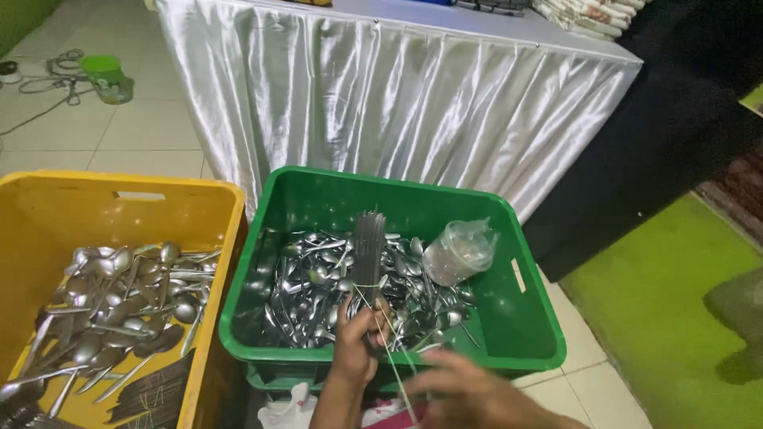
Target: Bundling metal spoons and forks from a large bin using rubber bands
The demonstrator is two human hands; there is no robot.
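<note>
Left hand (356,343) clenched around the lower end of a bundle of cutlery (368,253), held upright over the near edge of the green crate (524,314). Bundle bound about the middle by a thin yellowish band (364,286), with a loose strand trailing down past the fingers. Right hand (469,389) low in the foreground, blurred, just beside the trailing strand; grip on it impossible to tell.

Beneath the bundle, inside the green crate, a heap of loose metal spoons (310,286). To the right of the heap, a clear plastic bag (459,250) lying against the spoons. Left of the green crate and touching it, a yellow crate (48,206) holding more spoons (127,294) and, at its near corner, tied dark bundles (155,393).

Behind both crates, a desk draped in a shiny white cloth (381,95). Far left on the tiled floor (151,127), a small green container (107,78) near a tangle of cable (56,71). At right, green carpet (660,318).
</note>
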